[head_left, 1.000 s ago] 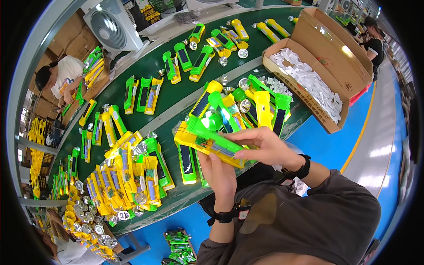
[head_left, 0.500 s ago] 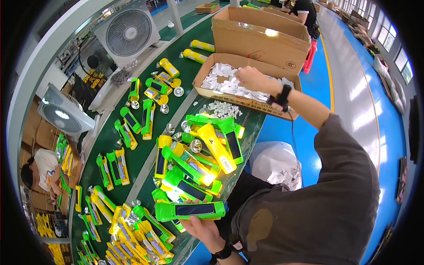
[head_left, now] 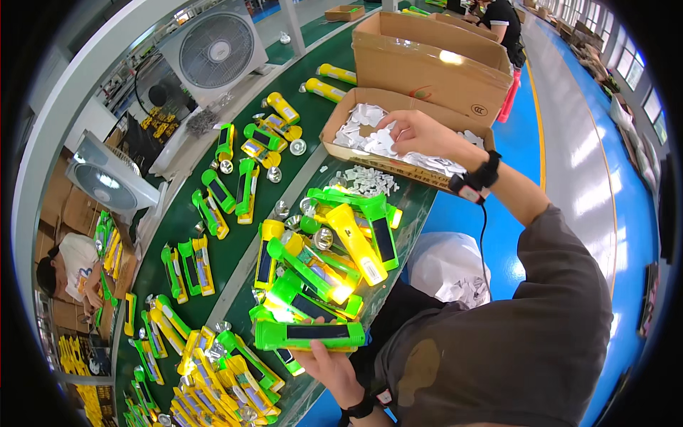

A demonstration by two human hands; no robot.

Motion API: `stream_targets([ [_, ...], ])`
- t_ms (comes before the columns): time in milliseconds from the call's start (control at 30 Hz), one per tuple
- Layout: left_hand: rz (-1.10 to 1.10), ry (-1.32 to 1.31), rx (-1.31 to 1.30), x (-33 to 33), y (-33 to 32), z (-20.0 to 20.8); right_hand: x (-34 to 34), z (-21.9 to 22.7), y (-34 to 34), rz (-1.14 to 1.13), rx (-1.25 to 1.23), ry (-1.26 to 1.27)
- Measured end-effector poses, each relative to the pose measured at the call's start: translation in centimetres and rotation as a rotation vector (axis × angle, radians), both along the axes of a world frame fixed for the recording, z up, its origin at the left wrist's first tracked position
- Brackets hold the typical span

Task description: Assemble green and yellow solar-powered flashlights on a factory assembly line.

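Note:
A green flashlight [head_left: 309, 334] with a dark panel and a yellow underside lies lengthwise in my left hand [head_left: 331, 370], whose fingers and thumb close around it. My right hand [head_left: 420, 135] is over a low cardboard tray [head_left: 341, 149] of flat white pieces [head_left: 366, 135]. Its fingers are bent and spread apart, near the pieces at the tray's middle; no piece can be made out between them. Beyond the held flashlight is a heap of green and yellow flashlights, with a yellow one [head_left: 356, 242] on top. Some of them are lit.
Small white parts [head_left: 368, 180] lie in a pile before the tray. A taller carton [head_left: 434, 64] stands behind it. More flashlights [head_left: 220, 384] cover the green bench at left. A white bag [head_left: 448, 263] stands below the bench edge. Two fans [head_left: 217, 53] and co-workers are farther off.
The fingers of my right hand have spread from a closer grip, and the hand has shifted slightly over the tray. My left hand still holds the flashlight, turned slightly. The view has shifted a little.

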State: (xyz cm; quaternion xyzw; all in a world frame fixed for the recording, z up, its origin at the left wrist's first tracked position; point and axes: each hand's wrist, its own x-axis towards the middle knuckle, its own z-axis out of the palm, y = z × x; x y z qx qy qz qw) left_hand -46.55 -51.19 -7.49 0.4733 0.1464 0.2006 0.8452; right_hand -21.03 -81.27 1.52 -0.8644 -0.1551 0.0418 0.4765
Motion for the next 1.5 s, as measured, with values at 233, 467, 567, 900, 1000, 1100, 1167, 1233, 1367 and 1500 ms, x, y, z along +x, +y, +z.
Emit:
stream_targets([
  [233, -0.029, 0.025, 0.189, 3.2, -1.8, -0.6, -9.7, 1.2, 12.7, 0.453, 0.551, 0.29],
  [467, 0.132, 0.018, 0.345, 3.2, -1.1, -0.5, -15.0, -2.0, 20.6, 0.402, 0.265, -0.072],
  [567, 0.18, 0.052, 0.404, 3.2, -1.0, 0.3, -16.4, -2.7, 21.9, 0.309, 0.247, -0.121],
  [900, 0.058, -0.026, -0.153, 2.6, -0.9, -0.4, -19.0, -5.1, 23.3, 0.161, 0.231, -0.353],
  [1000, 0.063, -0.081, 0.004, 2.3, -1.4, -0.8, -19.1, -5.3, 23.1, 0.204, 0.264, -0.303],
  [1100, 0.046, -0.082, 0.019, 2.6, -1.0, 0.2, -18.5, -3.9, 22.2, 0.289, 0.196, -0.438],
  [1167, 0.133, -0.049, 0.374, 2.8, 0.0, 0.1, -18.3, -2.4, 21.2, 0.244, 0.25, -0.305],
  [1233, 0.137, 0.03, 0.297, 2.9, 1.0, -0.6, -17.8, -2.4, 19.9, 0.2, 0.303, -0.171],
  [1367, 0.044, 0.027, 0.122, 2.9, 1.0, 0.4, -16.3, -4.2, 18.4, 0.414, 0.33, 0.265],
  [1500, -0.004, -0.073, -0.114, 2.9, 0.9, 0.5, -16.3, -3.7, 18.6, 0.423, 0.225, 0.129],
])
